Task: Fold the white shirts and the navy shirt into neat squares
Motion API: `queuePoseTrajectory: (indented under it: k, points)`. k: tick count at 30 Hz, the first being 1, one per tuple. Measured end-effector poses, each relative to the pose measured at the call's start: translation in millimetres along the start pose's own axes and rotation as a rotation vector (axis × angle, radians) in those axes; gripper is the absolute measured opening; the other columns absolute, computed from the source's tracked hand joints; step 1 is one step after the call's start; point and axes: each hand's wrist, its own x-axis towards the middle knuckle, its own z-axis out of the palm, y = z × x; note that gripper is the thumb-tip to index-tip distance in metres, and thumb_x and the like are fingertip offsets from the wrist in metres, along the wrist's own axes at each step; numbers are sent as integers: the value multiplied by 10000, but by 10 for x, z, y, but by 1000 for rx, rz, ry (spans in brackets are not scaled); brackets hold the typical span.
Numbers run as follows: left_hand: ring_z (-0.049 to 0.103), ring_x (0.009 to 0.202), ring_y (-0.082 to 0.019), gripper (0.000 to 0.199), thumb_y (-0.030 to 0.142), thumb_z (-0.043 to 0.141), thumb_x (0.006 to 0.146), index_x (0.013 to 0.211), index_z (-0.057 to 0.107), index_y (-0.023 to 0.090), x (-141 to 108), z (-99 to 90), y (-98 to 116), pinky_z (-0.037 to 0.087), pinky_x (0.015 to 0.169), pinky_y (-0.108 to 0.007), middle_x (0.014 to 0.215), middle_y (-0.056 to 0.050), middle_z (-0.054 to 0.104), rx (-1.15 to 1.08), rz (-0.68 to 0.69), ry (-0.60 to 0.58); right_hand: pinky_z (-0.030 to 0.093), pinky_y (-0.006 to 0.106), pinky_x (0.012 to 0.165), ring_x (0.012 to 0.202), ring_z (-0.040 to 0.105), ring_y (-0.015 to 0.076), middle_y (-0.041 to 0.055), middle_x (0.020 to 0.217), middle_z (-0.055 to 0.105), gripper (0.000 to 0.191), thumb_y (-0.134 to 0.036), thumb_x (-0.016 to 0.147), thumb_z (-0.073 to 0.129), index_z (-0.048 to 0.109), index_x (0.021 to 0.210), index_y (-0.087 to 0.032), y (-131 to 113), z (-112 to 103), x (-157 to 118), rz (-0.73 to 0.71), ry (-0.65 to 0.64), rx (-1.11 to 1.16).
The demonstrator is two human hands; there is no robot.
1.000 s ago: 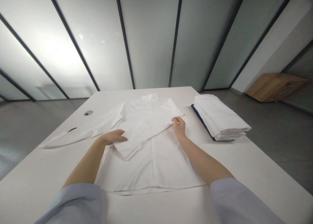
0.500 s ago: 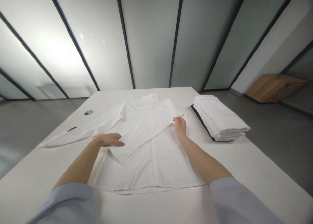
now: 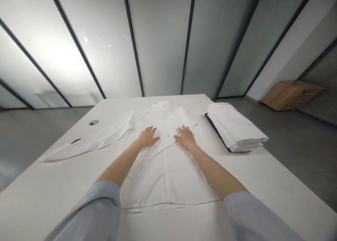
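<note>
A white shirt lies front up on the white table, its collar at the far side and its hem towards me. One sleeve stretches out to the left; the right one is folded slantwise across the front. My left hand rests on the folded sleeve with fingers spread. Flat on the same sleeve, near its upper edge, lies my right hand, fingers apart too. Neither hand grips the cloth. My left forearm hides part of the sleeve's cuff end.
To the right, a stack of folded white cloth sits on a dark flat piece. The table has a round cable grommet at the left. Beyond stand frosted glass panels and a wooden cabinet.
My left hand has moved from the cuff end up and right onto the shirt's middle. My right hand has let go of the sleeve's edge and lies flat, slightly further left.
</note>
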Motion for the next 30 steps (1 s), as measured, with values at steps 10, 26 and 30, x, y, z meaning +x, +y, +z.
queuePoseTrajectory:
  k: [10, 26, 30]
  points:
    - [144, 1442, -281, 700, 607, 177, 922, 1496, 238, 212, 144, 357, 100, 168, 1140, -458, 1570, -105, 184, 73, -68, 28, 143, 444, 1104, 1411, 186, 340, 162, 1554, 213, 674, -548, 951, 239, 274, 1489, -144, -132, -74, -131, -34, -110, -194]
    - [175, 1434, -292, 692, 607, 192, 922, 1485, 276, 213, -144, 427, 168, 185, 1133, -469, 1560, -113, 219, 83, -40, 82, 188, 403, 1116, 1429, 152, 290, 165, 1562, 181, 697, -534, 948, 255, 249, 1480, -84, 188, -298, 1054, 12, -35, -200]
    - [178, 1434, -288, 694, 614, 189, 919, 1483, 281, 220, -158, 442, 168, 188, 1132, -469, 1560, -108, 221, 78, -40, 86, 159, 404, 1129, 1437, 119, 280, 170, 1569, 138, 714, -521, 947, 231, 217, 1487, -55, 240, -200, 1347, 56, -81, -170]
